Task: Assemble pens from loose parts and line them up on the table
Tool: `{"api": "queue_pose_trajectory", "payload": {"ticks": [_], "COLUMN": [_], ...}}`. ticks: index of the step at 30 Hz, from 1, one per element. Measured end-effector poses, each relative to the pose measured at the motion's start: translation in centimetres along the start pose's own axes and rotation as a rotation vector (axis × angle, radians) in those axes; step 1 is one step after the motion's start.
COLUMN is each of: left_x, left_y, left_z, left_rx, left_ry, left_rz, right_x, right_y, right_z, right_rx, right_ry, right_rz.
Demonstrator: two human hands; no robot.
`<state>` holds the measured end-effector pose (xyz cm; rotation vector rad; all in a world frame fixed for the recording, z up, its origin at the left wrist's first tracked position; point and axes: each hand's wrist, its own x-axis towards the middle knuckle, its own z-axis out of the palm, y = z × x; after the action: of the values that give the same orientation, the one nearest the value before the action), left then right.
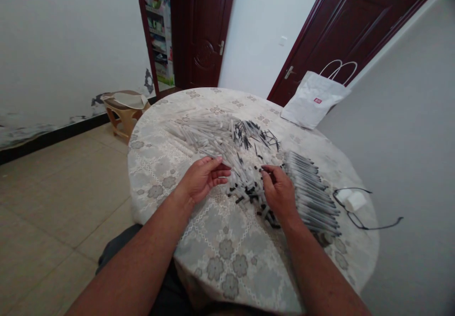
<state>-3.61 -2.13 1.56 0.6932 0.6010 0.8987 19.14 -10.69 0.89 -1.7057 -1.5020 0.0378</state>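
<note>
My left hand (208, 178) is over the middle of the table, its fingers curled towards the thumb beside a heap of clear pen barrels (202, 133). What sits in that grip, if anything, blends with the barrels behind. Opposite it, my right hand (279, 190) has thumb and forefinger pinched together, with a tiny dark bit at the tips, too small to name. Between and below the hands lies a pile of pen caps (249, 185), clear with black ends. Thin black pen parts (249, 131) are scattered farther back. Pens (311, 192) lie in a neat row right of my right hand.
A patterned tablecloth (227, 254) covers the round table. Eyeglasses (359, 221) lie at the right edge by a white block (355, 201). A white paper bag (313, 100) stands at the back right. A stool (122, 112) is left of the table, near the wall.
</note>
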Motion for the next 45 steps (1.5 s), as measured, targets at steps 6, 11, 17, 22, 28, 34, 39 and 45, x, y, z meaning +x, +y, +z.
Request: {"api": "queue_pose_trajectory", "payload": {"ticks": [6,11,17,22,28,34,39,45], "left_x": [0.4,0.3,0.6,0.7,0.7,0.7,0.7,0.3], "left_y": [0.2,0.4,0.4,0.1,0.0,-0.1,-0.3,-0.6], "left_z": [-0.1,0.3,0.7,0.6,0.3,0.3,0.2,0.8], "left_rx": [-0.036,-0.023,0.014,0.056,0.070,0.087,0.109,0.104], "left_ry": [0.108,0.109,0.107,0.103,0.104,0.098,0.084,0.010], "left_rz": [0.074,0.079,0.072,0.069,0.066,0.069,0.055,0.017], "right_x": [0.6,0.5,0.5,0.6,1.3,0.9,0.5,-0.8], "right_y": [1.4,1.9,2.2,1.9,2.2,2.4,1.4,-1.5], "right_z": [-0.3,-0.7,-0.6,0.4,0.4,0.4,0.4,1.8], "right_rx": [-0.218,-0.415,-0.525,-0.552,-0.493,-0.420,-0.209,0.483], "right_ry": [-0.170,-0.307,-0.428,-0.445,-0.526,-0.481,-0.254,-0.216], "right_rz": [-0.162,-0.105,-0.058,-0.043,-0.043,-0.055,-0.087,0.207]}}
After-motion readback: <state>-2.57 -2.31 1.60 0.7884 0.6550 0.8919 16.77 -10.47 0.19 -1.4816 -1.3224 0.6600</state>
